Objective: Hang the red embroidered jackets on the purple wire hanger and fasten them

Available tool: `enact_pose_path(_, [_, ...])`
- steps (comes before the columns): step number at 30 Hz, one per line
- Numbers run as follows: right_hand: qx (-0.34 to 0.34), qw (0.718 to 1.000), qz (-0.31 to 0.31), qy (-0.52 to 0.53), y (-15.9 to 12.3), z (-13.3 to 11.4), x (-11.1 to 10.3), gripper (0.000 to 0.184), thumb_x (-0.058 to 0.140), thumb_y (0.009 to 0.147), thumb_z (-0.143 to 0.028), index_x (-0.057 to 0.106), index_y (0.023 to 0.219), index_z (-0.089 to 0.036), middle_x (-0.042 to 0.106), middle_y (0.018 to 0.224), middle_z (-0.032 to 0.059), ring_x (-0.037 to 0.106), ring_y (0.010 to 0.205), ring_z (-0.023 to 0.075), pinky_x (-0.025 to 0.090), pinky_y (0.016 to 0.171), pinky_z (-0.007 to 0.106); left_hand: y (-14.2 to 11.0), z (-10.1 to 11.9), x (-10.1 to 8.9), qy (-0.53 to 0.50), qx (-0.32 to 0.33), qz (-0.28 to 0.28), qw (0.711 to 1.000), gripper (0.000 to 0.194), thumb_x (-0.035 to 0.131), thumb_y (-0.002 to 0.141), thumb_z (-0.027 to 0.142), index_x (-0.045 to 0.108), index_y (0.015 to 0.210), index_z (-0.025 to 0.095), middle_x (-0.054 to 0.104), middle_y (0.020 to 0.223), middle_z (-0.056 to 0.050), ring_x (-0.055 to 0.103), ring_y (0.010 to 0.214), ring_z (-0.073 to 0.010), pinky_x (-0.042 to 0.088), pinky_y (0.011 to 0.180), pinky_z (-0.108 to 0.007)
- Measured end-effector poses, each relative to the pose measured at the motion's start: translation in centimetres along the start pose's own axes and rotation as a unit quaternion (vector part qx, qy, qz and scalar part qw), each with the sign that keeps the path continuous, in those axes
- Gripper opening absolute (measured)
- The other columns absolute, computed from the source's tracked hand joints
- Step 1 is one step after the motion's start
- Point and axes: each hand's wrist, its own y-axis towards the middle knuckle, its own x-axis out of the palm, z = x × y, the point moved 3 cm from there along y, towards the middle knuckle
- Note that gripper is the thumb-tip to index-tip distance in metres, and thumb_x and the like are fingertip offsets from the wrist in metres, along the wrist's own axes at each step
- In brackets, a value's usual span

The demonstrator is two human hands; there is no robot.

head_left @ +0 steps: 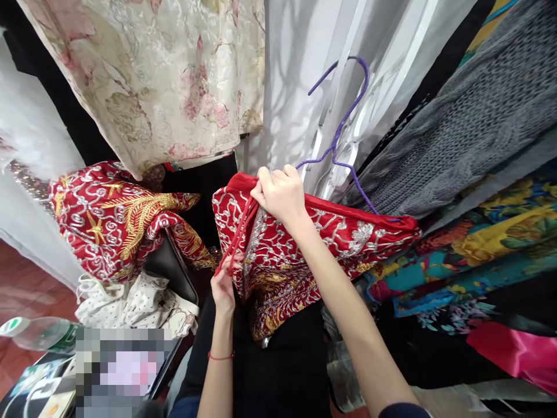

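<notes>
A red garment (335,232) with silver and gold embroidery hangs across my lap, its top edge around a purple clothes hanger (337,142). My right hand (281,194) is closed on the garment's top edge, left of the hanger's hook. Lower down and to the left, my left hand (225,284) pinches a thin red cord (241,232) that runs up toward my right hand. The hanger's left arm passes behind my right hand, and its lower bar is hidden in the cloth.
Another red embroidered cloth (126,217) lies over a dark chair at left, above a white dotted cloth (130,305). A plastic bottle (43,335) stands lower left. Floral fabric (187,81) hangs ahead; a grey knit (470,110) and flowered clothes (487,244) hang at right.
</notes>
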Motion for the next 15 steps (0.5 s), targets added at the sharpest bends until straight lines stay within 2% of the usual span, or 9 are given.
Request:
enact_pose_path(2, [0.002, 1.000, 0.004, 0.002, -0.1, -0.1, 0.0, 0.027, 0.037, 0.090, -0.018, 0.063, 0.082, -0.016, 0.057, 0.056, 0.0008, 0.046, 0.059, 0.0166, 0.032, 0.072, 0.035, 0.4, -0.3, 0.0, -0.033, 0.012, -0.047, 0.998, 0.044, 0.037, 0.084, 0.044, 0.063, 0.057, 0.020, 0.070, 0.107, -0.012, 0.063, 0.111, -0.0300, 0.046, 0.105, -0.046])
enact_pose_path(3, [0.001, 1.000, 0.008, 0.004, -0.1, -0.1, -0.1, 0.027, 0.038, 0.089, -0.018, 0.063, 0.081, -0.016, 0.057, 0.056, 0.0008, 0.046, 0.059, 0.0167, 0.032, 0.072, 0.035, 0.6, -0.5, 0.1, -0.033, 0.016, -0.049, 0.998, 0.040, 0.039, 0.080, 0.041, 0.060, 0.052, 0.020, 0.070, 0.108, -0.012, 0.062, 0.112, -0.0304, 0.045, 0.105, -0.047])
enact_pose_path(6, [-0.002, 1.000, 0.010, 0.009, -0.2, -0.1, -0.1, 0.026, 0.039, 0.089, -0.018, 0.063, 0.081, -0.016, 0.057, 0.056, 0.0009, 0.045, 0.058, 0.0170, 0.032, 0.071, 0.036, 1.1, -0.9, 0.1, -0.019, 0.019, -0.020, 0.999, 0.013, 0.054, 0.063, 0.024, 0.057, 0.052, 0.020, 0.069, 0.102, -0.008, 0.062, 0.106, -0.0271, 0.047, 0.103, -0.045])
enact_pose_path(8, [-0.005, 1.000, 0.007, 0.012, -0.3, -0.1, -0.2, 0.026, 0.039, 0.089, -0.018, 0.063, 0.079, -0.017, 0.057, 0.056, 0.0010, 0.045, 0.059, 0.0171, 0.032, 0.071, 0.036, 1.3, -1.0, -0.3, -0.056, 0.017, -0.006, 0.998, 0.004, 0.057, 0.058, 0.019, 0.055, 0.055, 0.021, 0.067, 0.096, -0.006, 0.062, 0.106, -0.0252, 0.047, 0.103, -0.045])
enact_pose_path(12, [-0.015, 1.000, 0.011, 0.010, -0.2, -0.2, -0.4, 0.028, 0.038, 0.090, -0.019, 0.064, 0.079, -0.016, 0.057, 0.055, 0.0006, 0.045, 0.058, 0.0165, 0.031, 0.071, 0.035, 1.8, -1.8, -2.0, -0.141, -0.058, 0.036, 0.988, 0.010, 0.061, 0.065, 0.023, 0.051, 0.061, 0.022, 0.060, 0.072, -0.003, 0.065, 0.088, -0.0199, 0.053, 0.092, -0.041])
enact_pose_path(13, [-0.015, 1.000, 0.012, 0.009, -0.2, -0.2, -0.5, 0.028, 0.038, 0.090, -0.019, 0.064, 0.080, -0.016, 0.057, 0.055, 0.0006, 0.045, 0.058, 0.0164, 0.031, 0.071, 0.035, 1.9, -2.0, -2.3, -0.135, -0.081, 0.048, 0.986, 0.008, 0.062, 0.066, 0.022, 0.054, 0.065, 0.022, 0.060, 0.072, -0.003, 0.065, 0.086, -0.0188, 0.054, 0.088, -0.038])
enact_pose_path(15, [-0.013, 1.000, 0.011, 0.010, -0.1, -0.2, -0.5, 0.028, 0.038, 0.091, -0.019, 0.064, 0.080, -0.016, 0.057, 0.055, 0.0007, 0.045, 0.058, 0.0164, 0.032, 0.071, 0.035, 1.9, -2.3, -2.3, -0.102, -0.108, 0.043, 0.988, 0.011, 0.063, 0.067, 0.022, 0.061, 0.078, 0.022, 0.068, 0.084, -0.004, 0.067, 0.091, -0.0188, 0.054, 0.082, -0.033])
